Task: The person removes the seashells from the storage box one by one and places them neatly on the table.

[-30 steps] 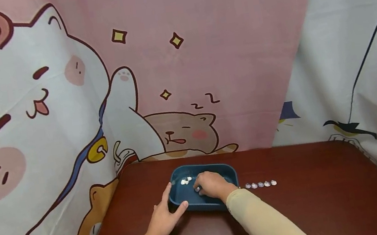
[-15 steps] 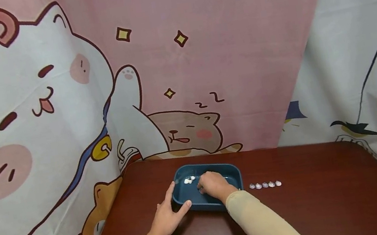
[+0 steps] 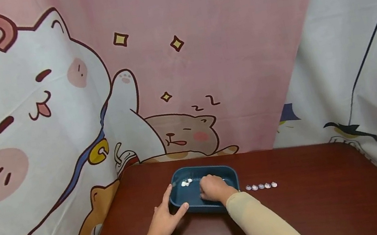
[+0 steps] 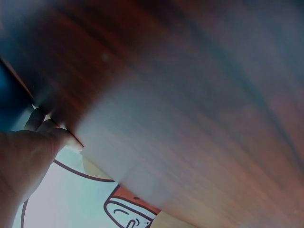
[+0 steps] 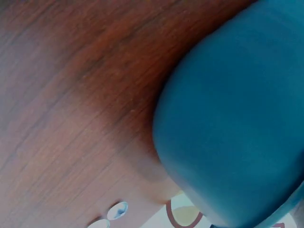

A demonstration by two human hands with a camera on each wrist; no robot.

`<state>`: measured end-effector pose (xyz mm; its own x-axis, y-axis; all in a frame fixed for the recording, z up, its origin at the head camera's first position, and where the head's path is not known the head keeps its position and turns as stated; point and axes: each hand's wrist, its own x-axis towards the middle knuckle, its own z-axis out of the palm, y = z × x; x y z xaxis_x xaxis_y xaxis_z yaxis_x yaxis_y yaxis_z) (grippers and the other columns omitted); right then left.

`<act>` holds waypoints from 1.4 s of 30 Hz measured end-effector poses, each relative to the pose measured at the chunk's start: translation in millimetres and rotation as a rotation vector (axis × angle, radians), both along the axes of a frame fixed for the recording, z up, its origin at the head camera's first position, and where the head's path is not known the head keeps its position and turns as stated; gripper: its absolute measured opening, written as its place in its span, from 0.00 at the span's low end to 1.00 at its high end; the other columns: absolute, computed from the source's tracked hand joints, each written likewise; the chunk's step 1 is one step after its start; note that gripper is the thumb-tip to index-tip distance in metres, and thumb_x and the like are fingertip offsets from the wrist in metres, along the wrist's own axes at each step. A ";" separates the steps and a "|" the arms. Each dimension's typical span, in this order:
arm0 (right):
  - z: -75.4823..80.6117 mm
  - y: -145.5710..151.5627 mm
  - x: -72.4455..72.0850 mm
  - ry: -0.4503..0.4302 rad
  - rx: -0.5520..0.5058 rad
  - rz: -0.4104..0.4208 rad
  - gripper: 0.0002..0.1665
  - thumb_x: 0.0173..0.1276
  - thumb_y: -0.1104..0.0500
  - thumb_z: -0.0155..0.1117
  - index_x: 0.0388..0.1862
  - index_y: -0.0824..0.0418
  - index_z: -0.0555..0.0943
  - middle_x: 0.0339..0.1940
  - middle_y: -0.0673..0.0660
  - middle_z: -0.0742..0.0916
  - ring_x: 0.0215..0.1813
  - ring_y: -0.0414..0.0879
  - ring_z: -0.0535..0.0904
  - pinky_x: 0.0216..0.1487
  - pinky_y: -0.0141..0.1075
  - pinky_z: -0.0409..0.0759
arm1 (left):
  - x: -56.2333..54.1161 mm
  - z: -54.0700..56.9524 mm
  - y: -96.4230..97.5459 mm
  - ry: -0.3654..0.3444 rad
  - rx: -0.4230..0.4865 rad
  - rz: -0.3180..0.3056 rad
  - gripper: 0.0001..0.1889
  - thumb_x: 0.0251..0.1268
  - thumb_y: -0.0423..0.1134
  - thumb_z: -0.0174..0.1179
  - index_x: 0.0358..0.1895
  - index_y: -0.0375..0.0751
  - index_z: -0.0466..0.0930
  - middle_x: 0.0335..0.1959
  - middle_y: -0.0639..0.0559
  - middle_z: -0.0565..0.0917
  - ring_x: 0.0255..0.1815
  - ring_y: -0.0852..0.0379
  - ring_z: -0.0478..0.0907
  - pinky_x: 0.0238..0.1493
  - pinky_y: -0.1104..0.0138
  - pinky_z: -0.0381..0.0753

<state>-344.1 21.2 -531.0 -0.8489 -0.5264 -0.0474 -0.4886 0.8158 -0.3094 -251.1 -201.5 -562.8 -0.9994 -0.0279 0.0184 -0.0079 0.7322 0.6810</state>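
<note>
A blue rectangular tray (image 3: 206, 209) stands on the table. My left hand (image 3: 164, 220) spans its near left corner, fingers straight, index finger by the left rim and thumb by the front rim. Only part of that hand (image 4: 28, 156) shows in the left wrist view. My right hand (image 3: 214, 189) is inside the tray with its fingers curled. A small greyish shell seen at its fingertips earlier is now hidden by the hand. Several small white pieces (image 3: 185, 183) lie at the tray's left. The right wrist view shows the tray's outer wall (image 5: 228, 118).
To the right of the tray, several small pale purple shells (image 3: 261, 186) lie in a row on the brown table (image 3: 315, 196). Part of one shell (image 5: 117, 210) row appears in the right wrist view. A printed cartoon curtain (image 3: 232, 65) hangs behind the table.
My right hand has shifted slightly right in the tray, its fingers curling further, and the shell at its fingertips has gone from sight. The left hand keeps its place at the tray corner.
</note>
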 end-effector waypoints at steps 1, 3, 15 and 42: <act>0.0 1.3 0.6 -0.012 -0.017 -0.002 0.21 0.70 0.57 0.75 0.16 0.54 0.82 0.13 0.47 0.73 0.20 0.42 0.69 0.27 0.35 0.70 | 0.2 -0.3 0.0 0.000 -0.001 0.000 0.51 0.68 0.72 0.63 0.88 0.62 0.50 0.83 0.40 0.68 0.77 0.30 0.74 0.79 0.24 0.51; -0.5 4.3 2.1 -0.022 -0.048 -0.010 0.21 0.67 0.58 0.76 0.14 0.53 0.81 0.12 0.46 0.74 0.20 0.41 0.68 0.25 0.34 0.68 | 0.5 -0.9 0.2 -0.002 -0.001 0.000 0.51 0.68 0.72 0.63 0.88 0.62 0.50 0.83 0.40 0.69 0.77 0.30 0.74 0.79 0.24 0.51; 29.9 24.7 1.7 0.025 -0.164 0.004 0.10 0.63 0.58 0.76 0.23 0.54 0.86 0.18 0.46 0.81 0.22 0.39 0.72 0.27 0.35 0.74 | 0.5 -1.0 -0.4 0.012 0.005 0.009 0.51 0.68 0.73 0.63 0.88 0.63 0.50 0.82 0.39 0.70 0.76 0.29 0.74 0.80 0.25 0.51; -23.2 292.8 13.2 -0.002 -0.262 -0.254 0.08 0.65 0.55 0.78 0.38 0.58 0.90 0.32 0.47 0.89 0.33 0.34 0.78 0.35 0.32 0.79 | 1.4 1.9 -0.8 0.001 -0.012 0.002 0.51 0.68 0.72 0.63 0.88 0.62 0.49 0.82 0.38 0.70 0.75 0.28 0.76 0.80 0.25 0.51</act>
<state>-330.9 314.0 -554.3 -0.9541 -0.2937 0.0592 -0.2800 0.8040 -0.5246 -249.7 -202.3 -560.9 -0.9994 -0.0297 0.0200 -0.0086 0.7404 0.6721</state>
